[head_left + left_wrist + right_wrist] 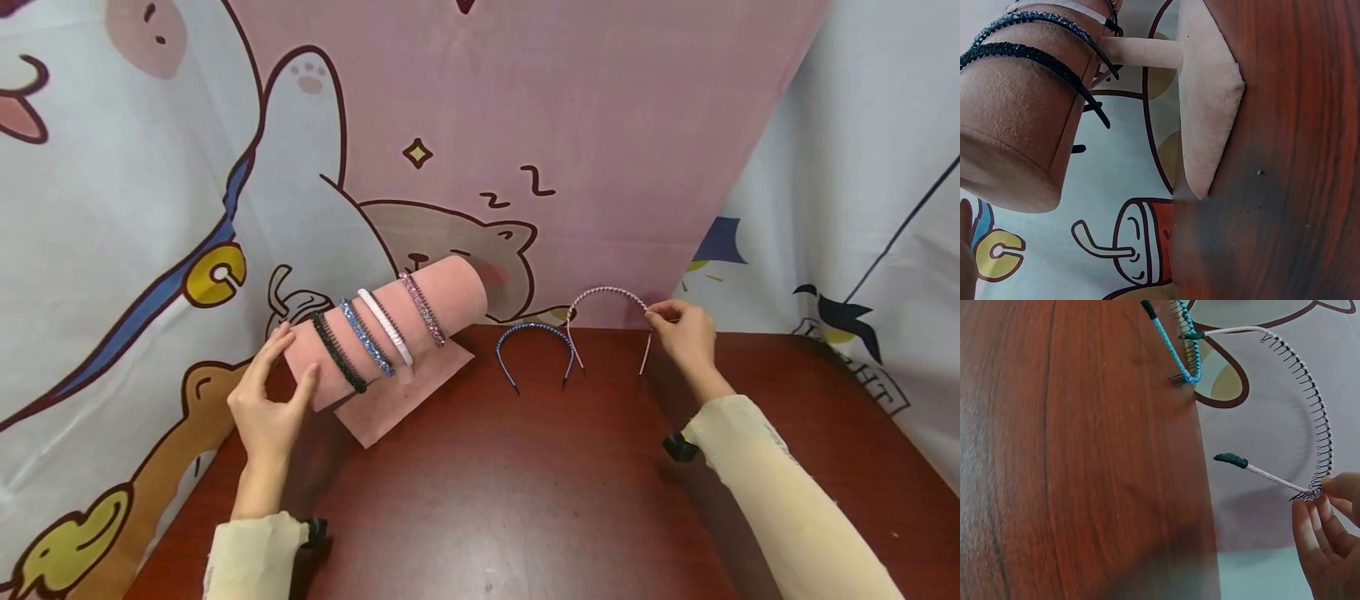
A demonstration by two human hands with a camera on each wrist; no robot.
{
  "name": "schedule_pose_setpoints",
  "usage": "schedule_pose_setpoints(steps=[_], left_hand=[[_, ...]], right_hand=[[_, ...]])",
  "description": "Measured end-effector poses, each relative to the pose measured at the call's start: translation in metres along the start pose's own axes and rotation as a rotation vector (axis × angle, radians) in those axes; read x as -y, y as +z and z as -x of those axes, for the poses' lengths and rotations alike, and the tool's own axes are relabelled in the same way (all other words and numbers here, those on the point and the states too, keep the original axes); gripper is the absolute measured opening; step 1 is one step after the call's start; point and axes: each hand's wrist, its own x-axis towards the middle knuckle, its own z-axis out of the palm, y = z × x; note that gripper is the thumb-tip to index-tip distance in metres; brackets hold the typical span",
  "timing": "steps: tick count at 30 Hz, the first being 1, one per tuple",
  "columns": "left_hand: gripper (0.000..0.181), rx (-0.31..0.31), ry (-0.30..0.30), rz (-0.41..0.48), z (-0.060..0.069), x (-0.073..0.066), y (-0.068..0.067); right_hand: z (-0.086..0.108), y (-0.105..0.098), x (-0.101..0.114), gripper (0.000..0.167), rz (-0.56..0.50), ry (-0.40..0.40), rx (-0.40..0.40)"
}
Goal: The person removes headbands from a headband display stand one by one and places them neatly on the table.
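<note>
One printed backdrop point(600, 125) hangs beyond both grips, and one brown surface point(480, 500) spreads beneath them. One pink display stand point(401, 306), upright on that surface, is just to the right of the left grip point(266, 408), which holds the end of its roll between thumb and fingers. The right grip point(686, 333) pinches one side of a pale pink headband point(607, 289); whether its tips touch the surface cannot be told. The step in hand appears to be handling this headband while the stand is steadied; the next move seems to call for a firm pinch and drawing its far leg clear of the thin blue headband point(534, 325). Six headbands are in view. Four sit over the roll, counted outward from the left grip: a black headband point(337, 356), a glittery blue headband point(365, 337), a white headband point(385, 327) and a glittery pink headband point(425, 310). Two are thinner: the pinched one, and the thin blue one to the right grip's left, held by neither grip.
</note>
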Motion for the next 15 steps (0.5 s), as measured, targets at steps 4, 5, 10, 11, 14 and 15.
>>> schedule_pose_setpoints(steps=[4, 5, 10, 11, 14, 15], left_hand=[[0.044, 0.008, -0.015, 0.009, 0.000, 0.000, 0.001], [0.045, 0.010, -0.021, 0.014, 0.000, 0.000, 0.001], [0.045, 0.021, -0.051, 0.039, 0.000, 0.001, 0.001], [0.045, 0.021, -0.055, 0.043, 0.001, 0.001, 0.001], [0.046, 0.023, -0.063, 0.045, 0.001, 0.000, 0.000], [0.046, 0.023, -0.063, 0.044, 0.001, 0.000, 0.000]], right_hand=[[0.000, -0.001, -0.007, 0.028, 0.010, 0.020, 0.021], [0.000, -0.001, -0.009, 0.029, 0.012, 0.022, 0.022], [0.001, 0.001, -0.019, 0.028, 0.025, 0.022, 0.030], [0.000, 0.001, -0.021, 0.027, 0.027, 0.020, 0.031], [0.000, 0.004, -0.024, 0.027, 0.031, 0.024, 0.038], [0.000, 0.004, -0.025, 0.027, 0.033, 0.026, 0.038]])
